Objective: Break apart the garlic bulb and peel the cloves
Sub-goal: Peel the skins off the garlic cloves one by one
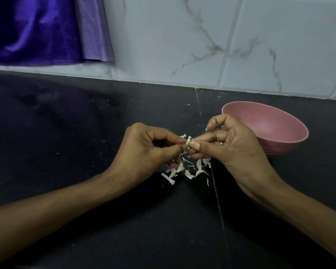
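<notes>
A small white garlic clove (188, 143) is held above the black counter between both hands. My left hand (149, 150) pinches it from the left with thumb and curled fingers. My right hand (227, 144) pinches it from the right with thumb and forefinger; bits of skin stick to its raised fingertip. Below the hands lies a scatter of white garlic skins and pieces (184, 171) on the counter. Whether the clove still carries skin is hard to tell.
A pink bowl (291, 121) stands on the black counter (85, 133) just right of my right hand; its visible inside looks bare. A white marbled tile wall (202, 45) runs behind. Purple cloth (37, 30) hangs at the top left.
</notes>
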The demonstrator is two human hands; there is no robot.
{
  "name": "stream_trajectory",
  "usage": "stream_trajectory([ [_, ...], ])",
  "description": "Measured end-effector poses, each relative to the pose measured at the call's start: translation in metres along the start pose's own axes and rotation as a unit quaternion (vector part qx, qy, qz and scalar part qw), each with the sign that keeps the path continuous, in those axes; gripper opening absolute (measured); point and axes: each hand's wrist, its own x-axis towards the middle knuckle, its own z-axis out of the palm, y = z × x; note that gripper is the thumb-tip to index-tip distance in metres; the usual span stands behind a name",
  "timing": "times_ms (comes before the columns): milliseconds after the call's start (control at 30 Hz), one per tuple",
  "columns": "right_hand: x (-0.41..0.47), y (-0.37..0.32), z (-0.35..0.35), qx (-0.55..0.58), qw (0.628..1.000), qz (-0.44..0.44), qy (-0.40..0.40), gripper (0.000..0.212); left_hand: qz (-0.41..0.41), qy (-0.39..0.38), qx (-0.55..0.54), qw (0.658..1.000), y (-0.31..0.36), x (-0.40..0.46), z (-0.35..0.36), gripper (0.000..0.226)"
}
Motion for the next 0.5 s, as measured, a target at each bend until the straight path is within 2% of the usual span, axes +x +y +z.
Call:
stream_trajectory([
  [300, -0.0049, 0.0013, 0.0053, -0.015, 1.000, -0.011, 0.021, 0.036, 0.022, 0.016, 0.046, 0.999, 0.0012, -0.0030, 0.0065, 0.004],
  [500, -0.0043, 0.0001, 0.0067, -0.017, 0.999, -0.014, 0.025, 0.040, 0.000, 0.010, 0.000, 1.000, 0.0027, -0.0017, 0.0062, 0.008],
])
